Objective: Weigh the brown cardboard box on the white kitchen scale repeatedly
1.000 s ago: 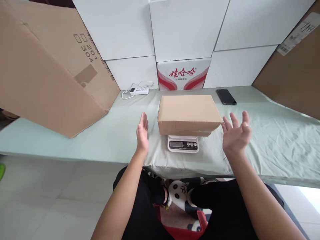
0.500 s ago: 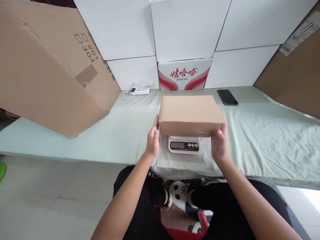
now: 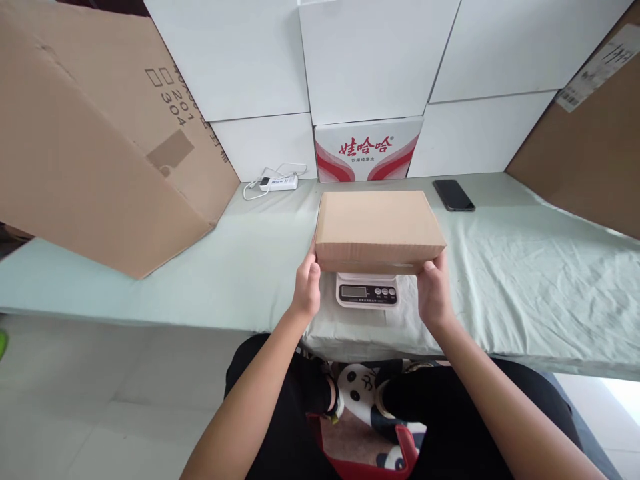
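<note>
Head view: our left hand (image 3: 306,288) and right hand (image 3: 434,291), half-curled, grip the box (image 3: 379,220), not yet clear of the scale (image 3: 367,299).

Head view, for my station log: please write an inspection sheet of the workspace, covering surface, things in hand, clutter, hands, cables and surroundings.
Surface: pale green cloth, wrinkled toward the right.
Things in hand: cardboard box over a white scale; contact between them hidden, display reading not legible.
Clutter: black phone, lying behind and right of the box.
Hands: left hand at the box's left side; right hand at its near right corner, thumb in front.
Cables: white cable looped beside a small white device, back left.
Surroundings: white panels and a red-lettered box behind; large left carton and right carton flanking.
</note>
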The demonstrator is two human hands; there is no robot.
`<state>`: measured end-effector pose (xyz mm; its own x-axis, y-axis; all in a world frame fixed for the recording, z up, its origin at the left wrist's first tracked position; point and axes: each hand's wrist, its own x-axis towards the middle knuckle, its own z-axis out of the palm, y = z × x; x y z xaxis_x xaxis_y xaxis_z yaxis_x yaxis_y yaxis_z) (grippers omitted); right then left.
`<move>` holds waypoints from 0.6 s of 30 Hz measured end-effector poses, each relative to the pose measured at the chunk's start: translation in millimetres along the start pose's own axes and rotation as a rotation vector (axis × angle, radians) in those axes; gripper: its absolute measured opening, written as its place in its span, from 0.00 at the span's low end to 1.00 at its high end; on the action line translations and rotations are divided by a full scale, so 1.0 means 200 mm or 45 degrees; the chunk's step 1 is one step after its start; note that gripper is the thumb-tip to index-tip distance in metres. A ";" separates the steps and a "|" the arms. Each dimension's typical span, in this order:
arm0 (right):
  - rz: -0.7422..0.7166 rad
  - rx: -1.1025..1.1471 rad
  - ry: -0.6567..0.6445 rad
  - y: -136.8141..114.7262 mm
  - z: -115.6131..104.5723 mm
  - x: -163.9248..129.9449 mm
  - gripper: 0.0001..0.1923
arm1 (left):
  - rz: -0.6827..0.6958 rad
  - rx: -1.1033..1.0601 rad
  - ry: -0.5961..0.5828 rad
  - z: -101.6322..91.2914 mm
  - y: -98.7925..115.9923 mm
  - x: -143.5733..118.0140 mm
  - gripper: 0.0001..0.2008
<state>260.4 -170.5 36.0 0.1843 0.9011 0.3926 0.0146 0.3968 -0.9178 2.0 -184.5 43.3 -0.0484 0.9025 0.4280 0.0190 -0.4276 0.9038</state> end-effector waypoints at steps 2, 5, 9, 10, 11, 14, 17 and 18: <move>0.012 0.051 0.008 0.00 0.01 0.05 0.33 | 0.023 -0.023 0.033 0.00 -0.02 0.05 0.42; -0.038 0.057 0.036 0.00 0.05 0.20 0.33 | 0.046 -0.107 0.074 0.01 -0.05 0.21 0.42; -0.111 0.019 0.071 0.02 0.13 0.45 0.40 | 0.040 -0.161 0.118 0.02 -0.11 0.53 0.43; -0.120 0.013 0.080 0.03 0.14 0.50 0.43 | 0.044 -0.160 0.118 0.02 -0.13 0.60 0.43; -0.128 0.009 0.089 0.05 0.16 0.55 0.44 | 0.048 -0.172 0.117 0.03 -0.17 0.65 0.43; -0.131 -0.015 0.114 0.13 0.17 0.63 0.45 | -0.030 -0.195 0.151 0.07 -0.29 0.72 0.45; -0.108 -0.045 0.109 0.24 0.16 0.66 0.42 | -0.171 -0.197 0.194 0.08 -0.40 0.70 0.45; -0.100 -0.048 0.104 0.27 0.15 0.66 0.41 | -0.195 -0.199 0.193 0.08 -0.42 0.68 0.44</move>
<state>256.3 -24.8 41.0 0.2602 0.8495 0.4589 0.0692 0.4577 -0.8864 10.2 -23.8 25.2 -0.1885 0.9441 0.2705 -0.1538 -0.3004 0.9413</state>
